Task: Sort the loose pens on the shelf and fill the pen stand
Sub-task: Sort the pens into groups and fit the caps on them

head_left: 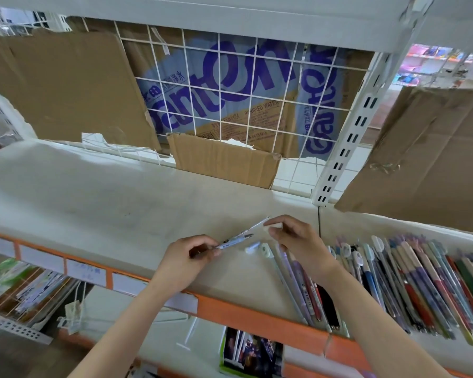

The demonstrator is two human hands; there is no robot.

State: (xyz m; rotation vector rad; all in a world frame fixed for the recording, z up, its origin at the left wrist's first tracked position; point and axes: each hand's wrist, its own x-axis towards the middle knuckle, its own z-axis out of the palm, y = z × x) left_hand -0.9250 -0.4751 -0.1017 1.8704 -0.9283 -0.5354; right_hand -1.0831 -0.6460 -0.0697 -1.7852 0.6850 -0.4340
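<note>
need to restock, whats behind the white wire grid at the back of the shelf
Flattened brown cardboard sheets and a blue-printed water carton stand behind the white wire grid. Anything further back is hidden.

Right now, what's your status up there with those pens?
Left hand grips one pen. Right hand pinches its clear wrapper. Pen pile lies at right on the shelf. No pen stand in view.

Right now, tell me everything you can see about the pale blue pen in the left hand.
The slim pale blue pen with a printed barrel looks plastic, with a dark metallic tip pointing up and to the right. It lies nearly level, tilted slightly, just above the white shelf board. The left hand pinches its rear end; a thin clear strip reaches from it towards the right hand. A small pale cap lies just below its tip.
</note>
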